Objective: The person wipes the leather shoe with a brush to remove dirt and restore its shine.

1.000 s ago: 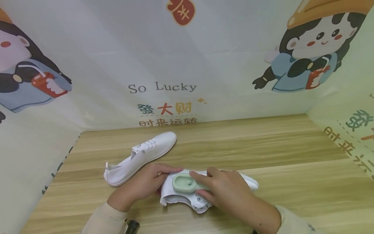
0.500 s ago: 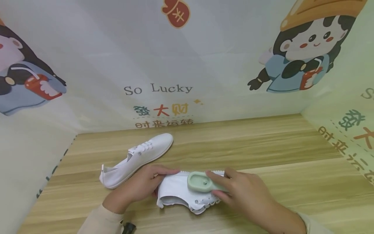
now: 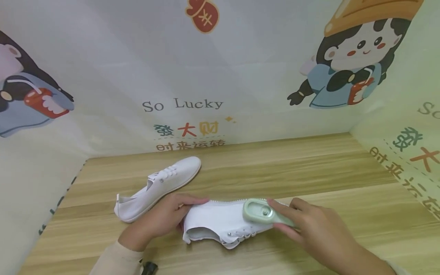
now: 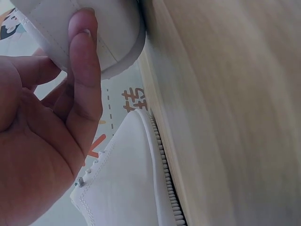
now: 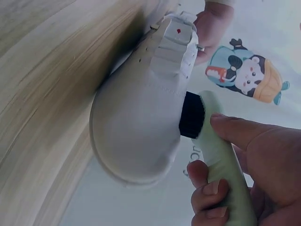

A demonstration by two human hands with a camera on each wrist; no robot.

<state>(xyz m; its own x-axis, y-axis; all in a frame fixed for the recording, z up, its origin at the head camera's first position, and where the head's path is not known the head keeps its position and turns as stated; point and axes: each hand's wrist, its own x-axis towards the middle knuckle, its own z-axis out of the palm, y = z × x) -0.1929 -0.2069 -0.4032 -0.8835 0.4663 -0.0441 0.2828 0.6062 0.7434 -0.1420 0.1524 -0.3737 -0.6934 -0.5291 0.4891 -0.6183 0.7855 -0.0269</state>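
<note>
A white lace-up shoe (image 3: 216, 218) lies on its side near the front of the wooden table, its opening facing me. My left hand (image 3: 168, 214) grips it at the heel; in the left wrist view the fingers (image 4: 84, 70) curl against the heel. My right hand (image 3: 317, 229) holds a pale green brush (image 3: 258, 211) by its handle. Seen from the right wrist, the brush's black bristles (image 5: 192, 115) press on the side of the shoe near the toe, and the fingers wrap the handle.
A second white shoe (image 3: 172, 175) stands upright behind my left hand, toe pointing to the back right. A printed cloth (image 3: 258, 76) walls the wooden table (image 3: 326, 168) at the back and sides. A small black object (image 3: 149, 268) shows by the left sleeve.
My right hand has slid the brush rightward along the shoe's side, from near the heel toward the toe. The left hand keeps its grip at the heel. The head view has shifted slightly.
</note>
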